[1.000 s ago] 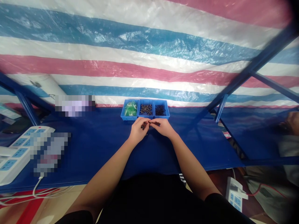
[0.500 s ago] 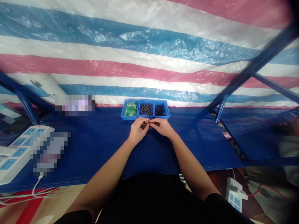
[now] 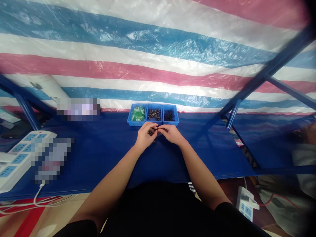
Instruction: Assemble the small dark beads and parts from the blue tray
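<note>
Just in front of three blue bins, my two hands meet at the fingertips. My left hand (image 3: 144, 137) is curled closed around several small dark metal parts (image 3: 150, 132). My right hand (image 3: 172, 134) is closed in a pinch against the left fingertips; the tiny dark piece between them is too small to name. The left bin (image 3: 136, 124) holds green-and-clear plastic packets (image 3: 138, 113). Small brass-and-dark metal pieces (image 3: 154, 115) fill the middle bin, and thin black pieces (image 3: 169, 116) lie in the right one.
A white power strip (image 3: 23, 158) and a blurred-out flat object (image 3: 53, 159) with a white cable lie on the table's left side. Another blurred-out item (image 3: 79, 108) is behind them. Blue metal frame bars (image 3: 266, 77) flank the table; a striped sheet (image 3: 158, 49) hangs behind.
Both hands stay together at nearly the same spot. My right fingers have shifted slightly at the pinch, and less of the dark piece shows beneath them. The view has moved a little.
</note>
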Available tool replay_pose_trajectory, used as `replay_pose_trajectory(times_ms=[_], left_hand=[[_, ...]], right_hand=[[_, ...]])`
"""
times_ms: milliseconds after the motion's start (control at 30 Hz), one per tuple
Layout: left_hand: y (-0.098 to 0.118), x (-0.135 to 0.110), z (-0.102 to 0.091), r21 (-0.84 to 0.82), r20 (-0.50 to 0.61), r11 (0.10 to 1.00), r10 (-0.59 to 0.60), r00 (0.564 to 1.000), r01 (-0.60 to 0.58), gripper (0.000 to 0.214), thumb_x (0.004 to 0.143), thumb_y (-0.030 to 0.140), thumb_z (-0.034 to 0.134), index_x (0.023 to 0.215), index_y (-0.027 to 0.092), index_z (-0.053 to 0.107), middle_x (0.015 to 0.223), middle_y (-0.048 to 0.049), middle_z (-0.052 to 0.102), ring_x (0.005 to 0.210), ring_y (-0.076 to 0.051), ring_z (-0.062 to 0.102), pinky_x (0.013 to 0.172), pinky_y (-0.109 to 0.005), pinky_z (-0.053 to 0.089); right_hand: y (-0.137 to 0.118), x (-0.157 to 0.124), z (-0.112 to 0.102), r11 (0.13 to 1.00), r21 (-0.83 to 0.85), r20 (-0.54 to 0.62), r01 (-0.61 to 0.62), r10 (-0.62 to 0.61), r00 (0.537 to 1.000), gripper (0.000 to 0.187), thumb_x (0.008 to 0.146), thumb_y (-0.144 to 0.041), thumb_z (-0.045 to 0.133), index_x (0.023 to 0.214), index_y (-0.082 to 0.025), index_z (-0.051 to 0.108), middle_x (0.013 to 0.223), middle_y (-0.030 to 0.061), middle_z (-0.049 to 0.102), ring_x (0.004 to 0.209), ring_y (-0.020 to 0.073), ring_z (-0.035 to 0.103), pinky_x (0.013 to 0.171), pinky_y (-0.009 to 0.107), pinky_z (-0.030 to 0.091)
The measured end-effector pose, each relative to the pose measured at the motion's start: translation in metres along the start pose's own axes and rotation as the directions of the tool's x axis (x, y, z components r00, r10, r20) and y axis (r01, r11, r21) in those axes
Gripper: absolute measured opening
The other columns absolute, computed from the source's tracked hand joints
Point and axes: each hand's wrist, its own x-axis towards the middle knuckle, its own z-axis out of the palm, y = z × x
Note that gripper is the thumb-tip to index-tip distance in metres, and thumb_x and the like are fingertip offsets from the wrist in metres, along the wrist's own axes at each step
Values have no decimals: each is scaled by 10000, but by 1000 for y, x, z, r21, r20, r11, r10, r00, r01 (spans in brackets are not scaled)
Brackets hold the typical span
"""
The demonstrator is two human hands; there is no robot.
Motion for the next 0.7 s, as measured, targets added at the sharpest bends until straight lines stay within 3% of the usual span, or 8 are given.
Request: replay_pose_trajectory(times_ms=[267, 500, 700], left_hand=[[-2, -1, 0, -18, -1, 999, -32, 999, 32, 246, 825, 175, 607, 1069, 204, 625, 959, -46, 619, 754, -111, 633, 665, -240, 555], [-5, -2, 2, -14, 6, 999, -46, 999, 46, 213, 840, 226, 608, 1050, 200, 634, 909, -40, 655, 746, -122, 649, 705, -260, 568], [-7, -2, 1, 74, 97, 996, 32, 995, -39, 194, 890, 223, 554, 1041, 216, 674, 973, -50, 696, 875, -153, 655, 767, -283, 554]], right_hand=[[0, -1, 1, 999, 40, -44, -5, 7, 999, 255, 883, -323, 571, 1056, -190, 702, 957, 55, 729, 773, 157, 659, 731, 277, 514], [0, 0, 2, 995, 98, -104, 13, -3, 995, 196, 857, -292, 603, 971, -193, 727, 967, 56, 732, 842, 174, 682, 790, 294, 533], [2, -2, 2, 996, 85, -119, -16, 26, 993, 196, 832, -307, 624, 942, -187, 733, 919, 55, 733, 803, 174, 681, 758, 293, 539]])
